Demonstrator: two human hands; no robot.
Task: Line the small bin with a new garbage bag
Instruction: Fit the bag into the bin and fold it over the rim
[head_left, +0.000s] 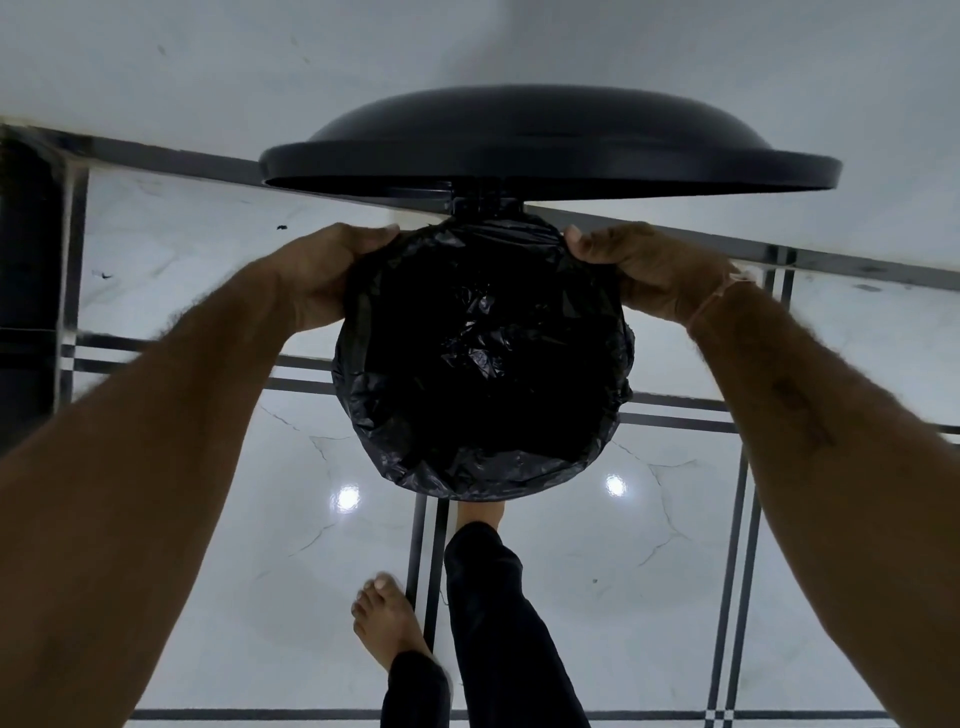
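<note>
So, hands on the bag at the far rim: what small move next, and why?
Probably tug the garbage bag down over the far rim by the hinge: left hand and right hand grip it there, while its near edge already hangs folded outside.

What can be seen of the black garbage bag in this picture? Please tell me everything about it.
The garbage bag is thin, glossy, crinkled black plastic. It sits open inside the small round bin, its mouth folded outward over the rim all around, hiding the bin's wall. The inside is dark; no contents show. The left hand and right hand grip its far edge on either side, just below the raised lid.
</note>
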